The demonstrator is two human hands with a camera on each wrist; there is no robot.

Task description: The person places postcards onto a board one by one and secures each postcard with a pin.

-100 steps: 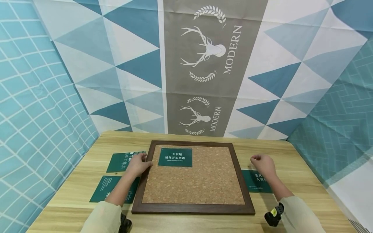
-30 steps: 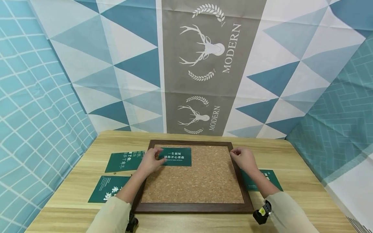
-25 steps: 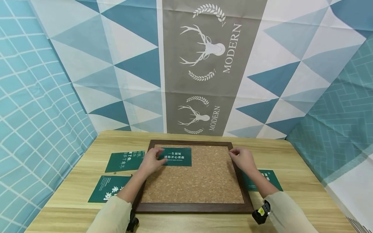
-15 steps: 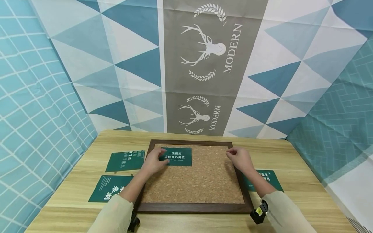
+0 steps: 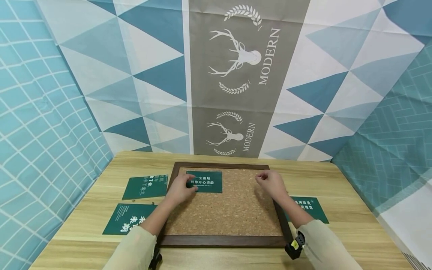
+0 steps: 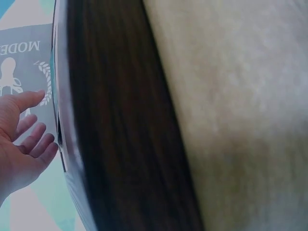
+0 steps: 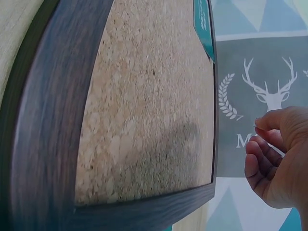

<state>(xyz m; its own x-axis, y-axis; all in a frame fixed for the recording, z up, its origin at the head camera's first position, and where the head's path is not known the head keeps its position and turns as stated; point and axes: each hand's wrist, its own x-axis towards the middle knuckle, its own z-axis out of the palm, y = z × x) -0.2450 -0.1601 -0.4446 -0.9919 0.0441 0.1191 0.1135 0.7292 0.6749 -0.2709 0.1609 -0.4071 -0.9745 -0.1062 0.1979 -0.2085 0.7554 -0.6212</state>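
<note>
A cork board [image 5: 226,215] in a dark wooden frame [image 5: 222,241] lies on the table. On its upper left is a green card [image 5: 210,183] with white writing. My left hand [image 5: 179,190] is at the card's left edge, thumb and fingers spread and relaxed; in the left wrist view nothing is between them. Above the right part of the cork, my right hand [image 5: 272,184] has thumb and forefinger pinched together. The right wrist view shows a tiny pale pin [image 7: 255,126] at those fingertips, mostly hidden by them.
Left of the board lie two more green cards, an upper card [image 5: 143,186] and a lower card [image 5: 126,217]. Another green card [image 5: 308,208] is on the right, partly under the right forearm. Patterned cloth [image 5: 162,86] stands behind the wooden table [image 5: 84,225].
My right hand has come left from beside the board to above the cork, fingers still pinched. From the frame's left edge, my left hand has moved right to the card.
</note>
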